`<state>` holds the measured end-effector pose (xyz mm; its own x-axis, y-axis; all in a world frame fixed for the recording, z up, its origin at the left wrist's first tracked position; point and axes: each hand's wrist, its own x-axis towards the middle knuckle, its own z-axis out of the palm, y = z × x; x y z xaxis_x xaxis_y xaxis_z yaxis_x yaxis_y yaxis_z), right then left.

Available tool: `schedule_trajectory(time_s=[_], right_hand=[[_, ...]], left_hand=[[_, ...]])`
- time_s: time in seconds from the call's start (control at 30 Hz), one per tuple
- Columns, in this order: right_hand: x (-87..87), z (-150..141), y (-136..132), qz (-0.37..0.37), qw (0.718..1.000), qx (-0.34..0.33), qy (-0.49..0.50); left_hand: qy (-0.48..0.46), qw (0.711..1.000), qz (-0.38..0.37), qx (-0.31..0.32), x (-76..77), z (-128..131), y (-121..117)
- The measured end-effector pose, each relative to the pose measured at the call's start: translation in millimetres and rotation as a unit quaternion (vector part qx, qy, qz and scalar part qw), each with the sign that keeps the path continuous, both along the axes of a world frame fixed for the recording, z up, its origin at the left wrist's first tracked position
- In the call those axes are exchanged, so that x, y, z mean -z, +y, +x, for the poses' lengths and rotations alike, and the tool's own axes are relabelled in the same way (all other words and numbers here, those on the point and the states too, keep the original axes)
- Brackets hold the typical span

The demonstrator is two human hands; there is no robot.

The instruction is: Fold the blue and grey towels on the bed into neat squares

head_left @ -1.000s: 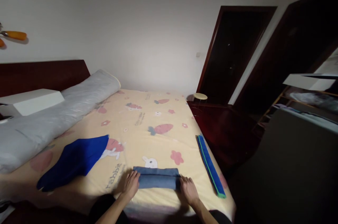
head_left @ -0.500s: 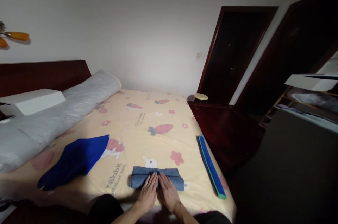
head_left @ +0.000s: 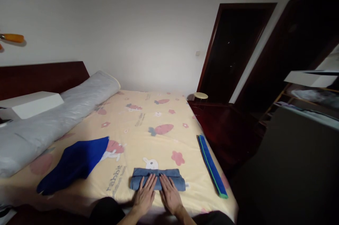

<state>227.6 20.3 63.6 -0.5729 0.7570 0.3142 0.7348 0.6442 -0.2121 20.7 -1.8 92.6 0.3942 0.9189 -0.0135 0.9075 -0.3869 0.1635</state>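
Observation:
A grey-blue folded cloth (head_left: pixel 173 173) with a small white tag at its right end lies on the bed near me. My left hand (head_left: pixel 145 192) rests flat on its left-centre part, fingers stretched out and the thumb apart. Just to the right, my right hand (head_left: pixel 169 192) also lies flat on the cloth with straight fingers. A narrow gap separates the two hands. Off to the left a bright blue cloth (head_left: pixel 75 163) lies spread out on the bed. Along the right edge is a long, narrow folded blue cloth (head_left: pixel 212 166) with green trim.
The bed has a yellow sheet (head_left: pixel 143 143) printed with rabbits and carrots. A grey rolled bundle (head_left: pixel 60 115) and a white box (head_left: pixel 34 104) lie by the dark headboard (head_left: pixel 45 76). A round stool (head_left: pixel 201 95) stands past the far right corner; a dark panel (head_left: pixel 286 161) is at right.
My hands have moved slightly apart on the grey-blue cloth, and the left fingers have spread. The view has shifted a little. The other cloths lie as before.

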Motion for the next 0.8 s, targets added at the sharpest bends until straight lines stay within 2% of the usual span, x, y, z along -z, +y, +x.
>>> schedule_trajectory(time_s=[0.1, 0.23, 0.43, 0.53, 0.63, 0.8], right_hand=[[0.3, 17.2, -0.6, -0.014, 0.999, 0.034, -0.002], [10.1, 43.2, -1.3, -0.001, 0.998, 0.064, 0.003], [27.1, 56.1, 5.7, 0.02, 0.998, 0.046, 0.026], [28.6, 55.1, 10.6, 0.017, 0.997, 0.065, 0.044], [14.4, 53.7, 12.0, -0.018, 0.994, 0.095, 0.046], [-34.0, 44.5, 7.9, -0.061, 0.987, 0.148, 0.018]], left_hand=[[-0.001, 0.999, -0.026, -0.028, -11.9, -20.6, -1.6], [0.014, 0.997, -0.033, -0.074, -15.8, -40.4, -3.0], [0.024, 0.992, -0.056, -0.108, -17.8, -41.7, 1.1], [0.034, 0.991, -0.07, -0.11, -19.2, -42.8, 6.5], [0.037, 0.991, -0.06, -0.115, -15.3, -46.5, 14.0], [0.042, 0.988, -0.078, -0.124, -10.7, -48.0, 27.8]])
